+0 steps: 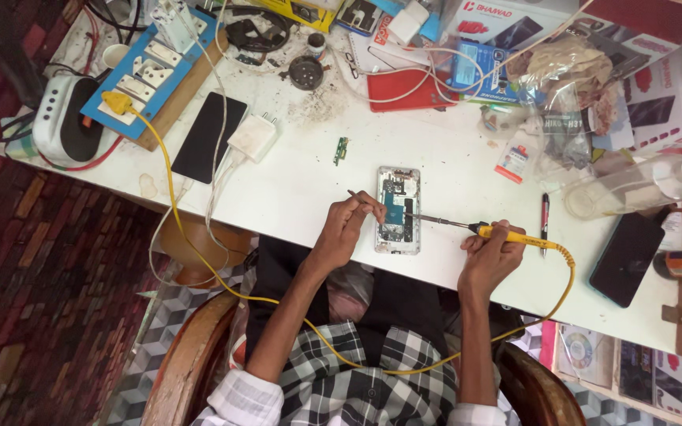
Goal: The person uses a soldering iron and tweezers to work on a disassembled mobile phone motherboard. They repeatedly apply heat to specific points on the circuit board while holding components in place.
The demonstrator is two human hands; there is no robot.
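An opened silver phone lies on the white table with its back off, showing its blue board and dark parts. My left hand rests at the phone's left edge and pinches a thin metal tool that points up and left. My right hand grips a yellow-handled soldering iron. The iron's long metal tip reaches left onto the phone's inside, near the middle of the board. A yellow cord runs from the iron's handle down over my lap.
A black phone, a white charger and a blue socket board lie at the left. A small green circuit strip sits above the phone. A pen, a dark phone, a clear bottle and boxes crowd the right.
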